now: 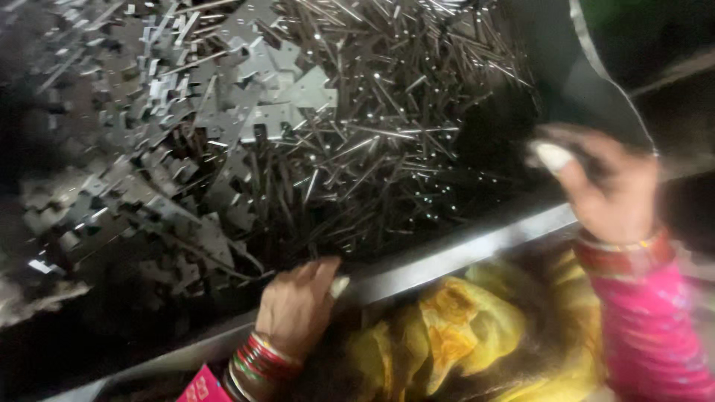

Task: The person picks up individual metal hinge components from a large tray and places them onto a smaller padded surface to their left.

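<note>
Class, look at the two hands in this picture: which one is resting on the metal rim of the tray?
The left hand: it lies on the metal rim, beside the flat metal plates. The right hand is raised above it.

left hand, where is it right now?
Head view, lower centre: the left hand rests on the metal rim of the tray, just below the pile of flat metal plates and thin pins.

Dim room; metal edge (462, 253) catches light.
</note>
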